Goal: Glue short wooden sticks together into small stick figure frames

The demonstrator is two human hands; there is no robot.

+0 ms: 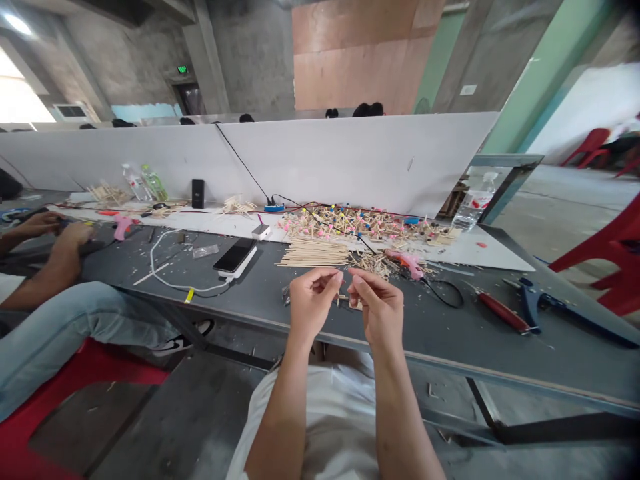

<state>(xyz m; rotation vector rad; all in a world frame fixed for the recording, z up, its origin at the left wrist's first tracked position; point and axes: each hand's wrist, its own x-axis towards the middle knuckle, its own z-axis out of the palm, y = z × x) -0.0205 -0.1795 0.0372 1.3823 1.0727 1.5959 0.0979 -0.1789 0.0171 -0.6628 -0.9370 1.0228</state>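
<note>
My left hand [315, 299] and my right hand [376, 300] are raised close together over the table's front edge, thumbs pinched against fingers. Whatever sits in either pinch is too small to make out. Just beyond them lies a row of thin wooden sticks [313, 253]. Short cut stick pieces [375, 264] are scattered to its right, beside a pink glue gun [405, 262]. Behind these spreads a big heap of short sticks with coloured tips [350, 221]. Below and between my hands, a few small wooden pieces [343, 301] show in part.
A phone [235, 255] on a white power bank lies left, with a white cable [153, 257]. Right are a red-handled tool [505, 313], a blue-handled cutter [530, 303] and a water bottle [474, 203]. A co-worker's hands [75, 233] work at far left. A white partition [320, 157] stands behind.
</note>
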